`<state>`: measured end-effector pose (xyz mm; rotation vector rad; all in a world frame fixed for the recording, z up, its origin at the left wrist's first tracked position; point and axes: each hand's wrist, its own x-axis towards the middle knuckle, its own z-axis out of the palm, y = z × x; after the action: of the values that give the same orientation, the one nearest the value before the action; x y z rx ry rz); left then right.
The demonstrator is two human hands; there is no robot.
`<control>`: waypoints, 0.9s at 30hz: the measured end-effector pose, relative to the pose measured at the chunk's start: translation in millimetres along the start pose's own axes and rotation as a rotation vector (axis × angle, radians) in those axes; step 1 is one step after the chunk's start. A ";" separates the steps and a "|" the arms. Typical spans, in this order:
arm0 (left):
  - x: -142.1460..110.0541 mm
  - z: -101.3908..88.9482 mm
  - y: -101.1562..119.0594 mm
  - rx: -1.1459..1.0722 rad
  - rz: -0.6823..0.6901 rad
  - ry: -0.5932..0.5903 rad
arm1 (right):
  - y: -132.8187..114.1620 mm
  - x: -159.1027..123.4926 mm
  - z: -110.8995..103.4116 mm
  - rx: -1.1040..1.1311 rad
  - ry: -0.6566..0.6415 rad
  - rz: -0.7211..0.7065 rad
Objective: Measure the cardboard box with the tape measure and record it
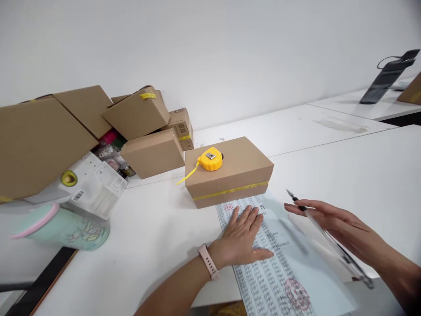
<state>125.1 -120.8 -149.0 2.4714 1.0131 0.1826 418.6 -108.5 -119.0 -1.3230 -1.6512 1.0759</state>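
My left hand [241, 237], a pink band on its wrist, lies flat with spread fingers on a pale blue printed sheet [266, 272] with red stamps. Above the sheet's right side, my right hand [332, 224] holds a clear-barrelled pen [324, 232] between its fingers, tip pointing up and left. The pen's far end is blurred. Just beyond the left fingertips stands a closed cardboard box [230, 175] with a yellow strip along its front. On top of it rests a yellow tape measure [211, 159], a short length of its tape hanging out over the left edge.
Several cardboard boxes [153, 153] crowd the back left, near a white package with an avocado picture [98, 184]. A mint green tumbler [66, 226] with a pink rim stands at the left. A dark water bottle [384, 81] is at the far right. Behind rises a white wall.
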 end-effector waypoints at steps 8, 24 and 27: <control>4.6 3.3 -1.8 -0.069 -0.007 0.030 | -19.7 4.1 30.3 0.189 -0.035 0.079; 1.2 -10.5 4.6 -0.157 -0.026 0.053 | 14.8 71.2 71.3 0.082 -0.068 0.024; 1.2 -13.3 5.2 -0.155 -0.024 0.035 | 21.0 73.2 75.2 0.201 -0.036 0.041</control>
<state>125.4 -118.4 -134.9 2.3224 1.0036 0.2867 343.4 -45.9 -162.5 -1.2173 -1.5039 1.2618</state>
